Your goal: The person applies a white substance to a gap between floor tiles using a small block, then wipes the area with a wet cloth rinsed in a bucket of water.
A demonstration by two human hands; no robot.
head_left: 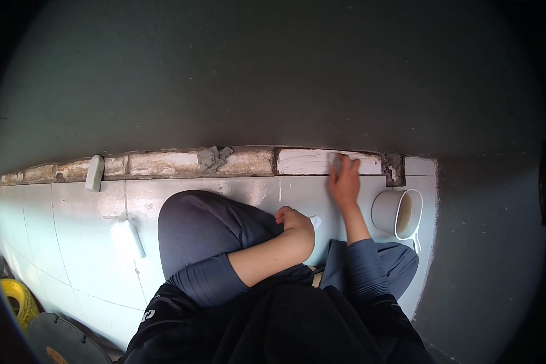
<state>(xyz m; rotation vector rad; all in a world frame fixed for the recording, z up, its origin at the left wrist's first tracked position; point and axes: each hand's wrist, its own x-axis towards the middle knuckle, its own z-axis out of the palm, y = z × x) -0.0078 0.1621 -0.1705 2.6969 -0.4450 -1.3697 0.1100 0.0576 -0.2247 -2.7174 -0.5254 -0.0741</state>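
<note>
My right hand (346,182) presses a small grey piece (335,160) against a white-coated strip (303,162) set along the foot of the dark wall. The fingers are closed round that piece, and its exact kind is hard to make out. Faint streaks mark the white coating. My left hand (295,222) is bent at the wrist beside my left knee, with its fingers curled in. A bit of something white (315,222) shows beside it; whether the hand grips it is hidden. Right of my right forearm is a white handled pot (387,210) with cloudy liquid inside.
Rough, bare strip sections (164,164) run leftward, with a crumpled grey clump (214,159) on them. One pale block (94,173) leans there; another white block (127,238) lies on the tiles (91,242). A yellow ring-shaped object (22,298) is at lower left.
</note>
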